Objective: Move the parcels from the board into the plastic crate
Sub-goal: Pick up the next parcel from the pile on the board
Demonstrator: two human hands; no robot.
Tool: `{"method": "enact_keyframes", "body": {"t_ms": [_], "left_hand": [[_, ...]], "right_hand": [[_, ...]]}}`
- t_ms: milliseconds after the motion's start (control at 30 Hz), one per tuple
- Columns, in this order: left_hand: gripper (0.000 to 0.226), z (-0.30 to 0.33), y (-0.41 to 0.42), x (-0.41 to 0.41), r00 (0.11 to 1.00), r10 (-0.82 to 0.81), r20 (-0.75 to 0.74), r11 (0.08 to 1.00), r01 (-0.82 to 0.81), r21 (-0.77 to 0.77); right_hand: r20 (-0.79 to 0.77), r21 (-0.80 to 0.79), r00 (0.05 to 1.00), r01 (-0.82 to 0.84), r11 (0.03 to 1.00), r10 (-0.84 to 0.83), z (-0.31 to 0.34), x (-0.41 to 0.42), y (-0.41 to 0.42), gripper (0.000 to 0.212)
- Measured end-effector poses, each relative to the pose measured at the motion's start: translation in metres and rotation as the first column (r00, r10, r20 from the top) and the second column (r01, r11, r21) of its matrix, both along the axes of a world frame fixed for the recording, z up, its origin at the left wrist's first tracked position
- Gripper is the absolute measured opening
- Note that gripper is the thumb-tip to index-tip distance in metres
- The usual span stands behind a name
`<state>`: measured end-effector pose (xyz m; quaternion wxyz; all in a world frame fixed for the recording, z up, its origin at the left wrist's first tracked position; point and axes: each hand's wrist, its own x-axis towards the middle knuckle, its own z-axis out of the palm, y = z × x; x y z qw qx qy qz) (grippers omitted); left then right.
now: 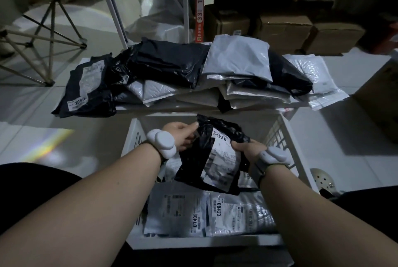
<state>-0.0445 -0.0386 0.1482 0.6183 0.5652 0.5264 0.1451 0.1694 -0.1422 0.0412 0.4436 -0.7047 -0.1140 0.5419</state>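
White crate (286, 137) on pale tiled floor (64, 103), shelving (187, 4) behind.

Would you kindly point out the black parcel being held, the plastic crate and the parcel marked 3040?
black parcel (217, 154), head view, on its white label.
plastic crate (286, 137), head view, on its right wall.
parcel marked 3040 (86, 94), head view, on its black wrapping.

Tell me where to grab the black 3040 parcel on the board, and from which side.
Judging by its pose, take the black 3040 parcel by its near-left corner, coming from the left front. It lies flat at the pile's left end, that corner overhangs the board, and nothing sits on it there; its right side tucks under other bags.
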Motion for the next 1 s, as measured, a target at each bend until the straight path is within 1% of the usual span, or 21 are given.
{"method": "enact_keyframes", "body": {"t_ms": [33,67,100,133,167,200,233,267,333,400,467,500,533,600,667,700,733,767,800,900,1000], "left_hand": [[0.03,0.001,-0.002,-0.001,0.994,-0.098,-0.056,0.995,0.099,0.011],[0.033,0.001,-0.004,-0.001,0.97,-0.203,-0.13,0.978,0.208,0.026],[0.034,0.001,-0.008,-0.001,0.937,-0.29,-0.196,0.953,0.302,0.037],[0.034,0.002,-0.011,0.001,0.91,-0.347,-0.227,0.93,0.366,0.047],[0.034,0.0,-0.015,0.003,0.899,-0.374,-0.227,0.918,0.394,0.051],[0.035,-0.002,-0.018,0.006,0.9,-0.383,-0.209,0.915,0.4,0.046],[0.034,-0.004,-0.02,0.007,0.907,-0.378,-0.183,0.919,0.392,0.042],[0.033,-0.007,-0.021,0.008,0.918,-0.365,-0.155,0.927,0.374,0.033],[0.03,-0.012,-0.018,0.007,0.932,-0.34,-0.128,0.938,0.346,0.031],[0.03,-0.014,-0.012,0.003,0.941,-0.311,-0.133,0.948,0.318,0.032],[0.033,-0.017,-0.005,-0.001,0.957,-0.26,-0.131,0.963,0.266,0.029],[0.035,-0.02,-0.001,-0.002,0.967,-0.22,-0.127,0.974,0.226,0.031],[0.036,-0.022,0.001,-0.002,0.976,-0.178,-0.121,0.982,0.183,0.033],[0.033,-0.027,0.004,-0.003,0.987,-0.116,-0.109,0.992,0.121,0.039],[0.032,-0.031,0.003,-0.002,0.987,-0.111,-0.115,0.993,0.116,0.038],[0.032,-0.031,0.003,-0.003,0.985,-0.122,-0.12,0.992,0.126,0.031],[0.034,-0.032,0.003,-0.003,0.984,-0.129,-0.122,0.991,0.133,0.023],[0.036,-0.034,0.004,-0.004,0.984,-0.134,-0.117,0.99,0.137,0.017],[0.038,-0.036,0.005,-0.006,0.984,-0.137,-0.114,0.99,0.139,0.013],[0.028,-0.041,0.004,-0.005,0.989,-0.128,-0.071,0.992,0.128,0.003],[0.027,-0.043,0.006,-0.004,0.98,-0.171,-0.1,0.984,0.175,0.029]], "right_hand": [[0.029,-0.025,1.0,-0.011,1.0,0.011,-0.02,0.015,-0.001,0.081],[0.052,-0.024,0.999,0.008,1.0,-0.007,-0.041,0.03,-0.003,0.085],[0.048,-0.012,0.997,0.065,0.998,-0.064,-0.063,0.04,-0.003,0.096],[0.003,-0.003,0.996,0.092,0.996,-0.092,-0.084,0.048,0.002,0.109],[-0.041,-0.003,0.996,0.08,0.997,-0.08,-0.095,0.047,0.009,0.118],[-0.049,-0.018,0.997,0.052,0.998,-0.053,-0.082,0.036,0.011,0.121],[-0.042,-0.026,0.998,0.053,0.998,-0.054,-0.055,0.021,0.014,0.118],[-0.048,-0.024,0.997,0.059,0.998,-0.06,-0.04,0.012,0.016,0.111],[-0.094,0.038,0.991,0.095,0.995,-0.091,0.0,-0.011,0.01,0.091],[-0.147,0.097,0.979,0.158,0.983,-0.142,0.029,-0.028,0.006,0.079],[-0.206,0.132,0.971,0.147,0.98,-0.118,0.052,-0.042,0.0,0.052],[-0.222,0.132,0.97,0.125,0.983,-0.094,0.059,-0.046,-0.002,0.042],[-0.238,0.132,0.97,0.09,0.987,-0.056,0.061,-0.049,-0.005,0.039],[-0.238,0.123,0.971,0.019,0.992,0.011,0.065,-0.055,-0.009,0.038],[-0.22,0.095,0.975,-0.015,0.995,0.036,0.065,-0.06,-0.013,0.036],[-0.207,0.074,0.977,-0.026,0.997,0.041,0.064,-0.062,-0.014,0.029],[-0.192,0.056,0.981,-0.031,0.998,0.041,0.066,-0.062,-0.017,0.021],[-0.18,0.048,0.983,-0.032,0.998,0.04,0.065,-0.061,-0.018,0.018],[-0.17,0.042,0.985,-0.026,0.999,0.033,0.064,-0.061,-0.019,0.018],[-0.148,0.028,0.989,0.002,1.0,0.003,0.059,-0.055,-0.019,0.022],[-0.16,0.034,0.986,0.046,0.998,-0.04,0.048,-0.052,-0.016,0.021]]}}
